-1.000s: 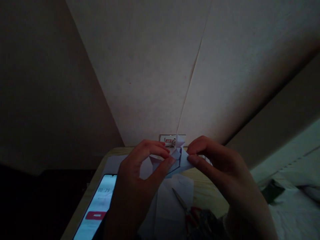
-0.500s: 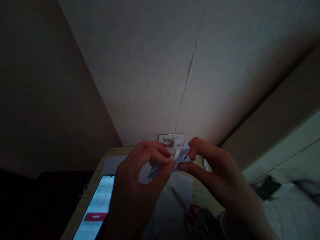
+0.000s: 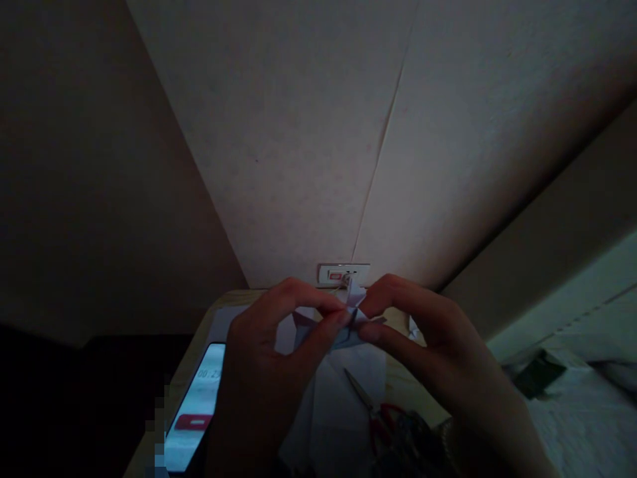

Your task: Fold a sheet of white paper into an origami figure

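Observation:
Between my two hands, a small folded piece of white paper [image 3: 354, 295] is held up over the table, with a pointed flap standing upward and a dark line in its middle. My left hand [image 3: 279, 345] pinches its left side between thumb and index finger. On the other side, my right hand [image 3: 423, 325] has thumb and fingers closed on the paper's right part. Fingertips hide some of the folds. Below them lie white paper sheets [image 3: 343, 411] and scissors [image 3: 375, 411] with red handles, the blades pointing up and left.
A lit phone [image 3: 196, 408] showing a timer lies on the left of the wooden table [image 3: 223, 302]. Behind the table, a wall socket [image 3: 343, 273] holds a plug. At right, a dark green packet [image 3: 540, 373] rests on pale fabric [image 3: 572, 431].
The folded paper has been turned in my fingers: its upright flap has shifted left and a dark line now faces me. My fingertips have regripped slightly. The view has shifted a little.

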`<state>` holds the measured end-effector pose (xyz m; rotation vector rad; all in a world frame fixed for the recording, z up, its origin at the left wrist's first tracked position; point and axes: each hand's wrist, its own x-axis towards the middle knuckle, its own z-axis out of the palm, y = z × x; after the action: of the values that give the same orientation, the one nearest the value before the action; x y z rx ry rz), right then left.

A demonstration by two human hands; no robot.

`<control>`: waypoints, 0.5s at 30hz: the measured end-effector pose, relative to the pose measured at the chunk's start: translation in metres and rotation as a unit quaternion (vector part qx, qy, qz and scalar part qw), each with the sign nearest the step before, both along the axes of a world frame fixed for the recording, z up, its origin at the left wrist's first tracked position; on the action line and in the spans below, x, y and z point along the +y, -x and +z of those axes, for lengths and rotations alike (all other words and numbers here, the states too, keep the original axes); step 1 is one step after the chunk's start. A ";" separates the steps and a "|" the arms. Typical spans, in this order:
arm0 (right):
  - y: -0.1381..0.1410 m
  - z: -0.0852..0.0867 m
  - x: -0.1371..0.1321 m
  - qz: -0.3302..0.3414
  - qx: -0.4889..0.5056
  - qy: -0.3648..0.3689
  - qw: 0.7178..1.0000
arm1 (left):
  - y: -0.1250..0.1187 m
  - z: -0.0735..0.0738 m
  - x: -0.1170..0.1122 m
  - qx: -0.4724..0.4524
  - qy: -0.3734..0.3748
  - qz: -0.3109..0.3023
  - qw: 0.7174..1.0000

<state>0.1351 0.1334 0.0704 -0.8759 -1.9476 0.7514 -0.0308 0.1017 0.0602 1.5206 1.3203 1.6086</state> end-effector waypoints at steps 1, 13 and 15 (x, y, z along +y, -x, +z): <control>0.000 0.001 0.000 0.003 0.007 0.001 1.000 | 0.000 0.000 0.000 -0.002 0.002 0.006 1.000; 0.006 0.002 -0.002 -0.022 0.045 -0.003 0.999 | -0.006 0.000 -0.005 0.003 -0.008 0.068 0.998; 0.005 0.002 -0.002 -0.032 0.046 -0.004 0.998 | -0.007 -0.001 -0.004 -0.001 0.001 0.060 0.998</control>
<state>0.1300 0.1316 0.0723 -0.8805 -1.8325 0.7339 -0.0242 0.0977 0.0589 1.4640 1.4351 1.6810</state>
